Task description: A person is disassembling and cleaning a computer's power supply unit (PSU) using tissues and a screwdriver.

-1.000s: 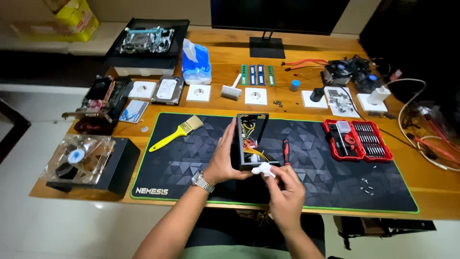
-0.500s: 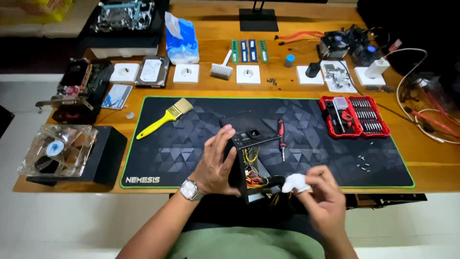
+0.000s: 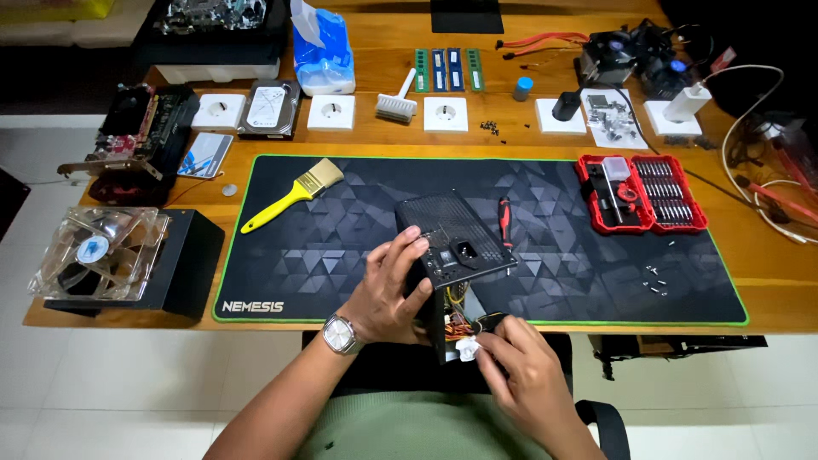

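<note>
Black power supply (image 3: pixel 456 243), two hands, one wipe (image 3: pixel 467 347)

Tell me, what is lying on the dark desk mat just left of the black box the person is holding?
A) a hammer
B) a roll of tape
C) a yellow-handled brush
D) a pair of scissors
C: a yellow-handled brush lies flat on the desk mat, to the left of the black box that the left hand grips.

Yellow-handled brush (image 3: pixel 292 196) and red screwdriver (image 3: pixel 504 223) on the black mat (image 3: pixel 307 264); red bit case (image 3: pixel 641 193) at its right edge — memory sticks (image 3: pixel 449 69), hard drive (image 3: pixel 269 108) on the wooden worktop (image 3: pixel 511 136) behind.
</note>
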